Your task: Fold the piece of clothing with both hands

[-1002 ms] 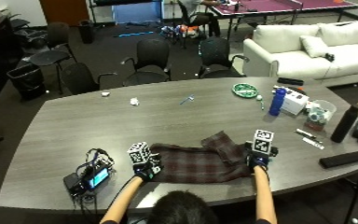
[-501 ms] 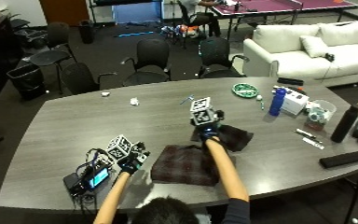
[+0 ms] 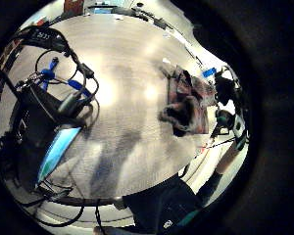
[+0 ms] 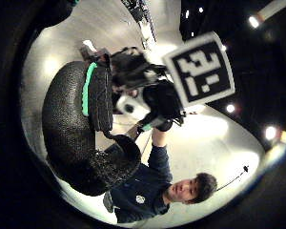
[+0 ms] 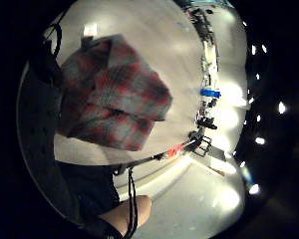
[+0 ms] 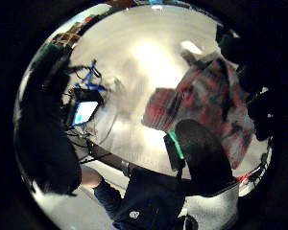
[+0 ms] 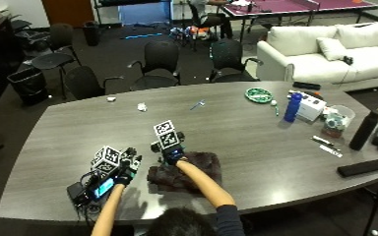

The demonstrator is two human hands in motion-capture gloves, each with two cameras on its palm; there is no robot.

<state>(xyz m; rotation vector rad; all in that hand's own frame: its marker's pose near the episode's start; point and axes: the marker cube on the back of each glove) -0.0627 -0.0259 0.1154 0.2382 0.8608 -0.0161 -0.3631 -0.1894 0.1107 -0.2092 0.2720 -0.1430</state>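
Note:
A dark red plaid garment [image 7: 199,172] lies bunched and folded over on the grey table [image 7: 254,132] in front of the person. My right hand [image 7: 173,155] reaches across to the garment's far left corner and pinches its edge there. In the right palm views the plaid cloth [image 5: 119,99] [image 6: 206,96] sits close under the palm, beside my right thumb [image 6: 201,158]. My left hand [image 7: 127,170] hovers just left of the garment with relaxed fingers, holding nothing. My left thumb [image 4: 71,124] fills the left thumb side view, and beyond it is my right hand [image 4: 157,100].
A lit device with cables [image 7: 90,189] lies under my left hand near the table's front edge. At the far right stand a blue bottle [image 7: 294,106], a white box [image 7: 312,104], a green plate [image 7: 259,94], a black bottle [image 7: 362,130] and a black case [image 7: 364,167].
My right hand swung from the garment's right end across to its left side, carrying cloth over. The spread garment is now a compact bundle. My left hand shifted slightly left.

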